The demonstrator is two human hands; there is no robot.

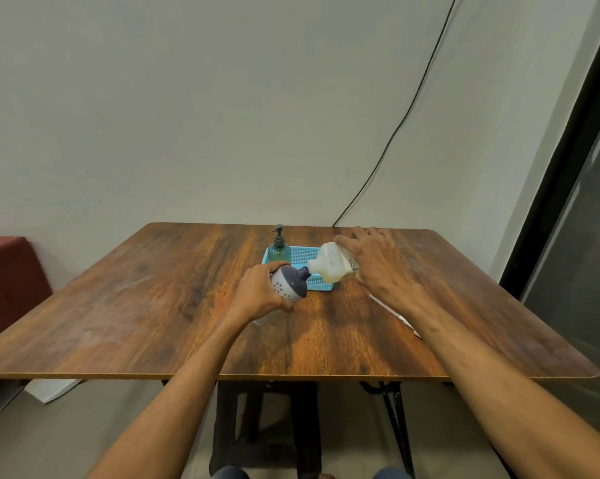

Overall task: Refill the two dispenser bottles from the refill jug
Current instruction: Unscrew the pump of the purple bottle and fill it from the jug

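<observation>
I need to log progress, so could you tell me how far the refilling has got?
Nothing looks finished. In hand: the right hand tips the refill jug toward the open neck of the purple-topped bottle, held by the left hand. Left: the green pump bottle, pump still on, in the blue basket.

A plain pale wall [222, 115] fills the space behind a wooden table [153, 305] with a warm streaky grain and rounded corners, standing on dark metal legs [397, 426] over a grey floor [84, 444]. A thin black cable [412, 105] runs down the wall from the upper right to the table's far edge, and along the right side a dark-framed glass door or window [582, 236] leans into view. At the far left a dull red piece of furniture [8, 281] sits against the wall, with something white [49, 388] lying on the floor below the table's near left edge, all under soft, even light
</observation>
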